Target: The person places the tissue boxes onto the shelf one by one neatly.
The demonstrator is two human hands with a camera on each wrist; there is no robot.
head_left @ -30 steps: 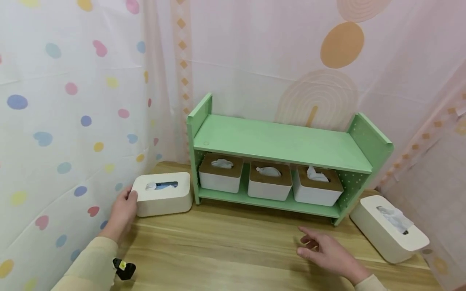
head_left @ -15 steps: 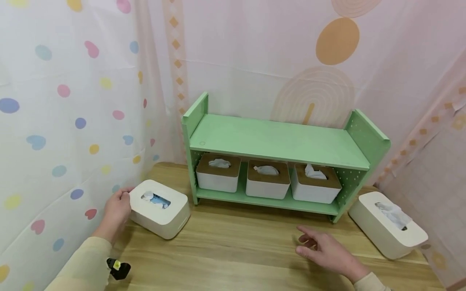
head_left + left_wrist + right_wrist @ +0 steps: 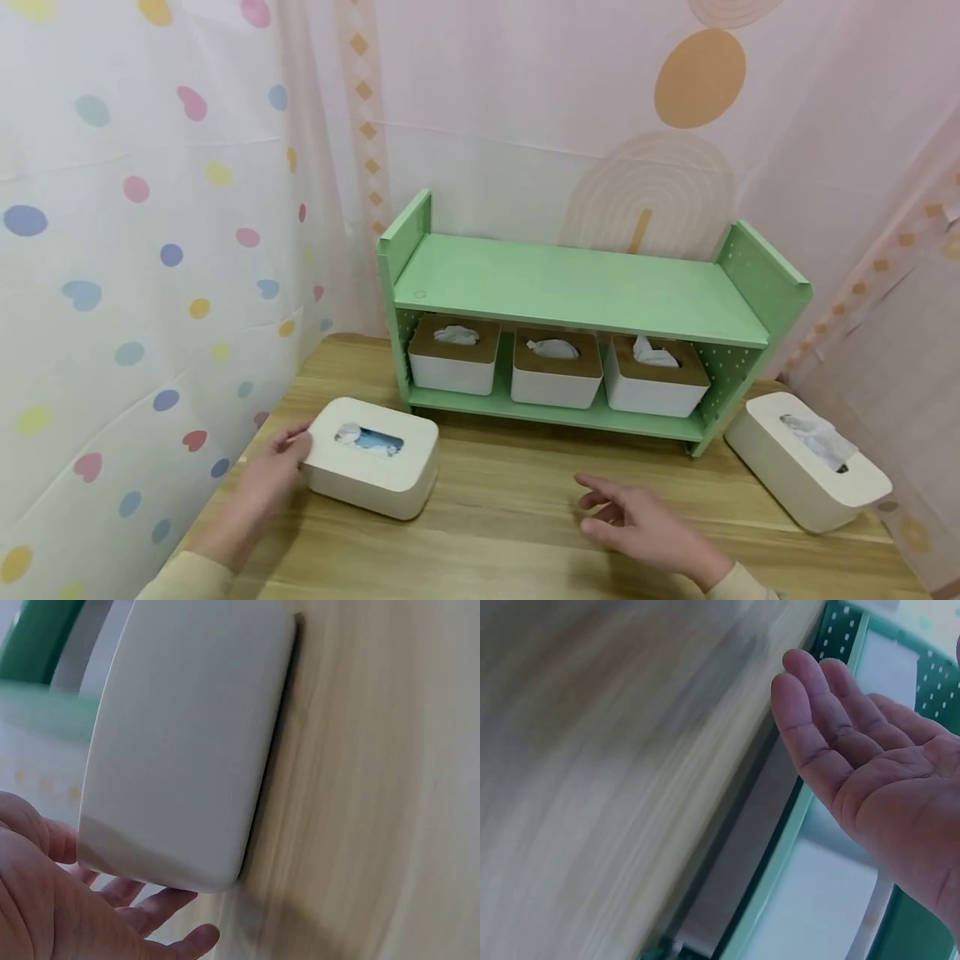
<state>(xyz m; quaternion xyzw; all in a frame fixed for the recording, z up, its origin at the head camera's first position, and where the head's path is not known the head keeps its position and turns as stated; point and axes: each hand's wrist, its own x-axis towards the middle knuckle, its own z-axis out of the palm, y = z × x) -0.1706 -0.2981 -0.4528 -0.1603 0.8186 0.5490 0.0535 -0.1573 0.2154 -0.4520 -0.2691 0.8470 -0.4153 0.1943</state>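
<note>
Against the left end of a cream tissue box (image 3: 367, 450), my left hand (image 3: 273, 475) rests its fingers. The left wrist view shows the thumb at the box's top corner and loosely spread fingers (image 3: 161, 907) beside its end face; the far side of the box is hidden. White tissue and something blue show through the slot. My right hand (image 3: 641, 529) hovers over the table with relaxed fingers, holding nothing. In the right wrist view its fingers (image 3: 795, 720) overlap the green shelf (image 3: 769, 892). Another cream tissue box (image 3: 798, 467) with tissue sticking out stands at the right.
Three white tissue boxes with wooden lids, left (image 3: 453, 375), middle (image 3: 555, 392) and right (image 3: 652, 396), stand on the lower board of the green rack (image 3: 585, 279). Patterned curtains (image 3: 150, 333) border the wooden table (image 3: 480, 533) at the back and sides.
The left cream tissue box first swung its right end toward me, then shifted right and nearer along with my left hand. My right hand has moved slightly left.
</note>
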